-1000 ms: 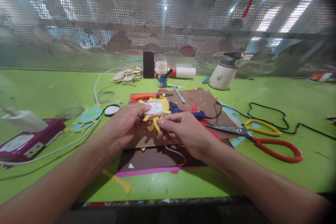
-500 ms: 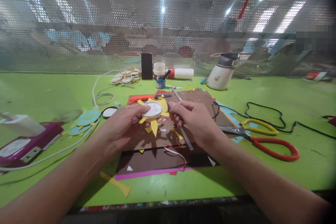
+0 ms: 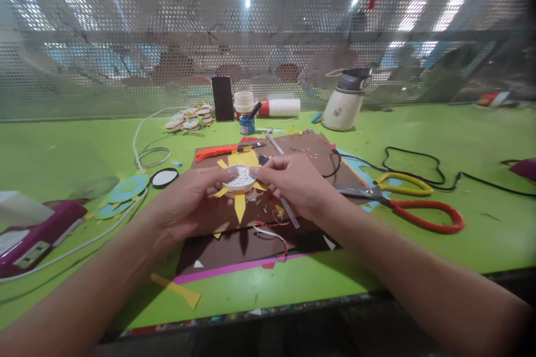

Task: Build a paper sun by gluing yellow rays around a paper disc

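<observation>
A small white disc (image 3: 239, 177) with a dark line pattern is held face up over the brown board, with yellow paper strips sticking out around its rim. One pointed yellow strip (image 3: 239, 206) hangs toward me. My left hand (image 3: 188, 192) grips the disc's left edge, thumb on top, other fingers underneath and partly hidden. At the right edge, my right hand (image 3: 293, 181) is closed, its thumb and fingers pinching the disc by a yellow strip. A translucent stick (image 3: 290, 213) passes beneath my right hand, which also hides most of a dark blue tool.
The brown board (image 3: 310, 148) bears scraps and an orange cutter knife (image 3: 215, 152). Large scissors (image 3: 385, 196) lie to the right near a black cord (image 3: 439, 173). Leftward are green paper rings (image 3: 128, 187) and a purple power strip (image 3: 46, 240). Behind stand a phone (image 3: 222, 99) and a white bottle (image 3: 343, 107).
My right hand let go of the pointed yellow strip, drew away right, then came back to the disc's right edge. My left hand kept its hold. The view shifted slightly.
</observation>
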The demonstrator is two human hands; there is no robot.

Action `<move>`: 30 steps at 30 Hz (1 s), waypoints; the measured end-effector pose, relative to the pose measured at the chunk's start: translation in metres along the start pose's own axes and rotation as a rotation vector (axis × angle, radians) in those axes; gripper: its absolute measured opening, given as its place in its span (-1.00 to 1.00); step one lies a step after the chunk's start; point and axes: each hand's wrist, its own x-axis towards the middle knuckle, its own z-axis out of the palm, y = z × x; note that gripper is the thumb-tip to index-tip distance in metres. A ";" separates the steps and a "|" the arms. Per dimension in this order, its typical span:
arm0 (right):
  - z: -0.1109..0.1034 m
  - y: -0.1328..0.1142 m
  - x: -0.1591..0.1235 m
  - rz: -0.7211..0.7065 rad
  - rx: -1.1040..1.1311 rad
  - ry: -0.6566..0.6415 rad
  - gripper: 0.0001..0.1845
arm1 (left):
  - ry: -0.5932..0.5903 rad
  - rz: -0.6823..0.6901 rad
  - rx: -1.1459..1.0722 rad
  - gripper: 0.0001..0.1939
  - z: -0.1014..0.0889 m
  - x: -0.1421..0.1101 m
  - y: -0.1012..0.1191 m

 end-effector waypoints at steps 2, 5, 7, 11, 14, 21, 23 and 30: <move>0.000 0.001 0.001 0.004 0.036 -0.020 -0.73 | -0.041 -0.014 0.042 -0.89 -0.001 0.000 0.001; -0.001 0.002 0.002 0.019 0.116 -0.054 -0.75 | -0.036 0.032 0.072 -0.91 -0.003 0.000 0.002; -0.001 0.001 0.002 0.023 0.155 -0.052 -0.75 | -0.012 0.041 0.058 -0.90 -0.003 -0.001 0.003; -0.001 -0.001 0.002 -0.004 0.197 -0.023 -0.73 | 0.041 0.014 0.012 -0.87 0.000 -0.005 0.006; -0.003 -0.003 0.002 -0.026 0.206 -0.019 -0.74 | 0.020 0.026 0.019 -0.86 0.004 -0.009 0.009; -0.007 -0.010 -0.007 -0.290 0.168 0.013 -0.85 | -0.199 0.160 0.119 -0.77 -0.006 -0.013 0.007; -0.007 -0.010 -0.008 -0.371 0.159 -0.004 -0.85 | -0.239 0.217 0.177 -0.75 -0.012 -0.013 0.007; -0.003 -0.001 -0.006 -0.584 0.120 0.026 -0.91 | -0.484 0.326 0.163 -0.48 -0.017 -0.012 0.011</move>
